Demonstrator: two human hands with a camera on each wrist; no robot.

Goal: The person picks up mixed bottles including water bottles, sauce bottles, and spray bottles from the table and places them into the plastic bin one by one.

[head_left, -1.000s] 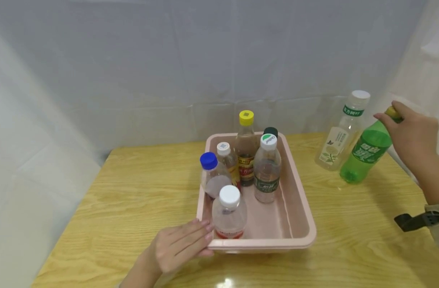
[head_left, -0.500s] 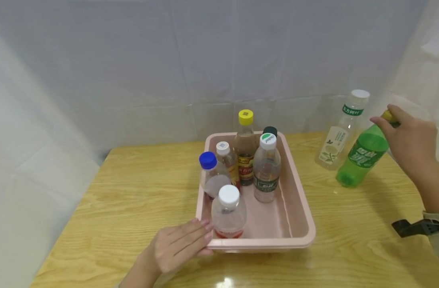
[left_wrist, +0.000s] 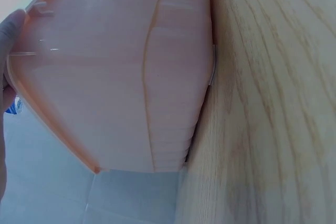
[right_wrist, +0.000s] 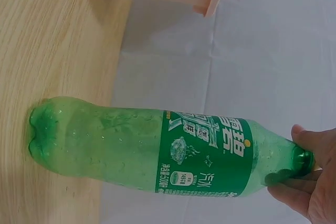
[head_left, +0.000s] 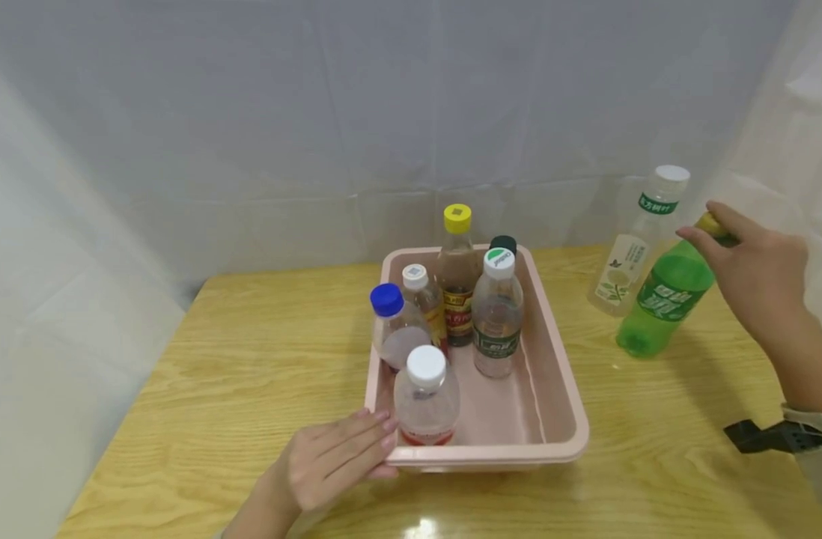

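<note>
My right hand (head_left: 757,273) grips a green plastic soda bottle (head_left: 671,290) by its neck, just under the yellow cap. The bottle leans, its cap end to the right; its base is at the tabletop in the right wrist view, where fingers (right_wrist: 294,195) wrap the neck. Beside it stands a clear tea bottle (head_left: 623,266) with a white cap. My left hand (head_left: 337,460) holds the near left corner of a pink plastic basin (head_left: 519,453), fingers over the rim and thumb below it. In the left wrist view the basin's outer wall (left_wrist: 94,77) fills much of the picture.
Several capped bottles stand in the basin, among them a blue-capped one (head_left: 400,337), a yellow-capped sauce bottle (head_left: 460,299) and a white-capped one (head_left: 427,397) at the near left corner. A white sheet (head_left: 283,112) hangs behind the wooden table (head_left: 263,337).
My right hand has carried the green soda bottle left and slightly nearer, towards the basin. My left hand stays at the basin's corner.
</note>
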